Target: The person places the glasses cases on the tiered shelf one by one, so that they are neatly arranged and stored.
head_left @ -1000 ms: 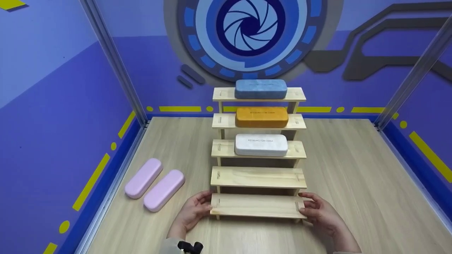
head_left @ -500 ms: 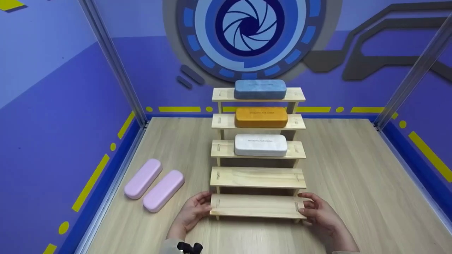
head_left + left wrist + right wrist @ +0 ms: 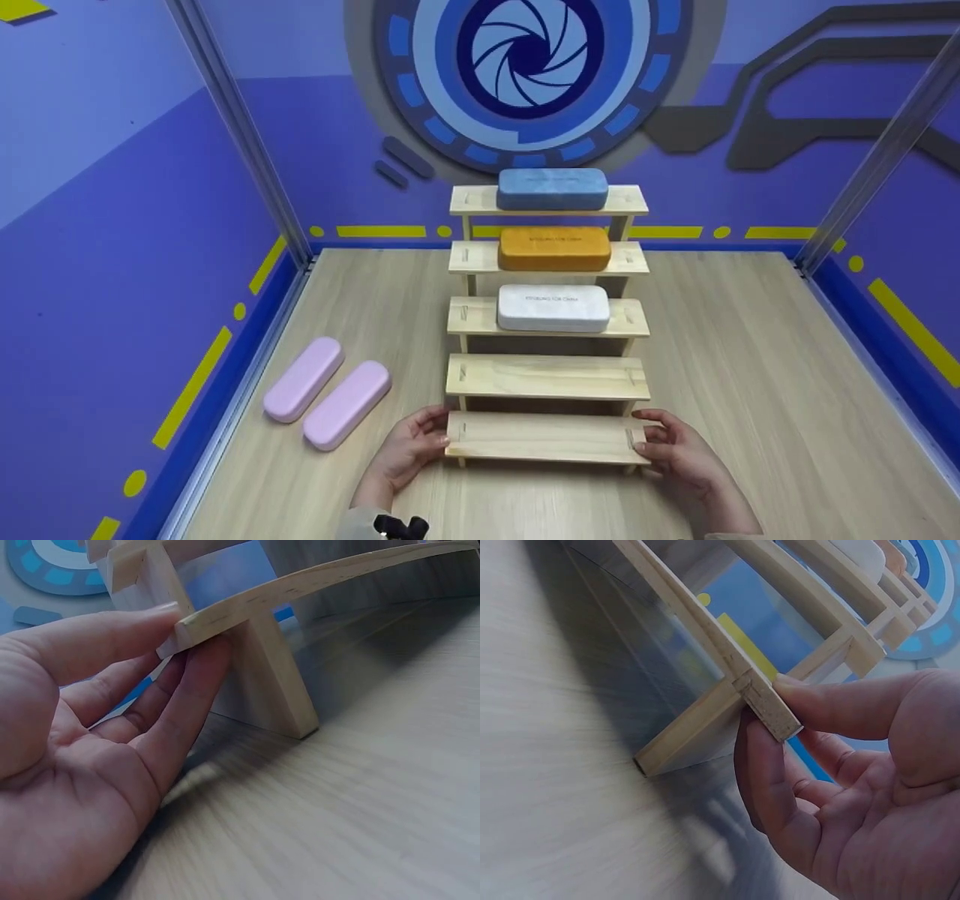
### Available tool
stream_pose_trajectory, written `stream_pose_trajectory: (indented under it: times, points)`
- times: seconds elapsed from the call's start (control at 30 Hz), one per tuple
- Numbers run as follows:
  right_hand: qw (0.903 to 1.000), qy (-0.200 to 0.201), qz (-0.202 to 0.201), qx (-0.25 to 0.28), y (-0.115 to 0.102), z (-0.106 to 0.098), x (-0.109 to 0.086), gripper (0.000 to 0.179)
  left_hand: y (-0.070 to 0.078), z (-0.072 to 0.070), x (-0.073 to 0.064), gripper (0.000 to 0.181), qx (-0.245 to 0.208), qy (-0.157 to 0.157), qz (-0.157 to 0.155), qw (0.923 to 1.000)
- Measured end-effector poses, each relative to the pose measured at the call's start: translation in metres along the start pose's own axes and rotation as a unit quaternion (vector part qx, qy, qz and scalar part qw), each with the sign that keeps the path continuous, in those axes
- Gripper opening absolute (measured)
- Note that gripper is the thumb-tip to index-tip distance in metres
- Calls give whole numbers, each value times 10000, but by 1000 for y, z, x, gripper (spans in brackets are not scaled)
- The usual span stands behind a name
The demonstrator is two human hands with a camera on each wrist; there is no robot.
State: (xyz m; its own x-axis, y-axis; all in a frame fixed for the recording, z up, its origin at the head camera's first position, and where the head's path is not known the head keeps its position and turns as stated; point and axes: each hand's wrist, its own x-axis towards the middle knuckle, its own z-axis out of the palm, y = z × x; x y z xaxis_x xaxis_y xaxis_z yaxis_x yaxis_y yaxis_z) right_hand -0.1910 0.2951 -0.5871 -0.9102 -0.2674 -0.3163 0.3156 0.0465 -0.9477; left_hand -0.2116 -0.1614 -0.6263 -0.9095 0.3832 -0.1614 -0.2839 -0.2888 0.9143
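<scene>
A stepped wooden display rack (image 3: 547, 436) stands on the table, its lowest board between both hands. At that board's left end my left hand (image 3: 409, 448) pinches the edge, thumb on top and fingers beneath, as the left wrist view shows on the rack (image 3: 225, 613). My right hand (image 3: 681, 451) pinches the opposite end in the same way, seen on the rack (image 3: 769, 709) in the right wrist view. Higher steps carry a white case (image 3: 553, 308), an orange case (image 3: 554, 249) and, on top, a blue case (image 3: 553, 189). The two lowest boards are bare.
Left of the rack, two pink cases lie side by side at a slant: one pink case (image 3: 304, 379) farther out, another pink case (image 3: 347, 406) nearer the left hand. Blue-purple printed panels (image 3: 135, 247) with metal corner posts enclose the wood-grain table (image 3: 735, 360) at the back and sides.
</scene>
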Motion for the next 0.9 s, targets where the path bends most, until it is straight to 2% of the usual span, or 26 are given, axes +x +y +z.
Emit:
stream_pose_trajectory:
  times: [0.33, 0.5, 0.63, 0.8, 0.9]
  points:
    - [9998, 149, 135, -7, -1, 1, 1, 68, 12, -7, -8, 65, 257, 131, 364, 9989]
    - [10000, 76, 56, 17, -1, 1, 1, 67, 25, -14, -17, 64, 450, 386, 654, 9961]
    - [10000, 16, 18, 37, -1, 0, 1, 68, 42, -24, -28, 61, 738, 720, 1168, 9878]
    - [9998, 93, 152, 45, -1, 1, 2, 66, 62, -40, -46, 62, 1000, 1180, 1828, 9709]
    - [9997, 121, 188, 27, 0, 1, 1, 67, 70, -51, -59, 61, 1010, 1468, 2075, 9619]
